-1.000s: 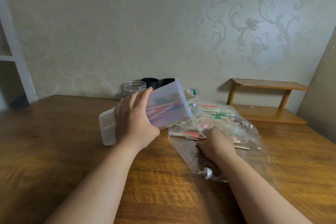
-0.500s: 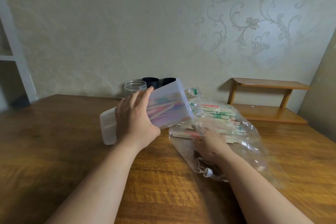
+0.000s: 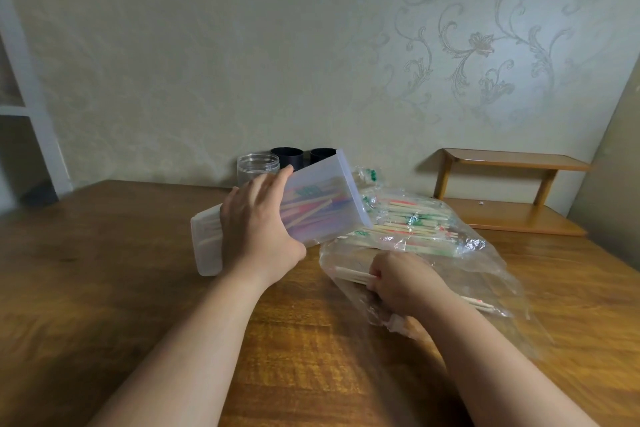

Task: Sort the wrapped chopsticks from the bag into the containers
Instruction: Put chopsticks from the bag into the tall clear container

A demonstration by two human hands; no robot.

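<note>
My left hand (image 3: 258, 229) grips a translucent white plastic container (image 3: 318, 204), tilted with its open mouth up and to the right; several wrapped chopsticks lie inside it. To its right a clear plastic bag (image 3: 485, 274) lies on the wooden table (image 3: 104, 270), holding a pile of wrapped chopsticks (image 3: 412, 222) with red and green markings. My right hand (image 3: 401, 279) is inside the bag's near end and pinches one wrapped pair of chopsticks (image 3: 351, 274), which sticks out to the left of my fingers.
A clear round jar (image 3: 258, 168) and two black cups (image 3: 287, 157) stand at the table's far edge by the wall. A small wooden two-tier shelf (image 3: 512, 196) sits at the back right. A white frame (image 3: 31, 90) stands at left.
My right hand has drawn back toward me inside the bag, now holding one wrapped pair pulled away from the pile. The left hand and container have barely moved.
</note>
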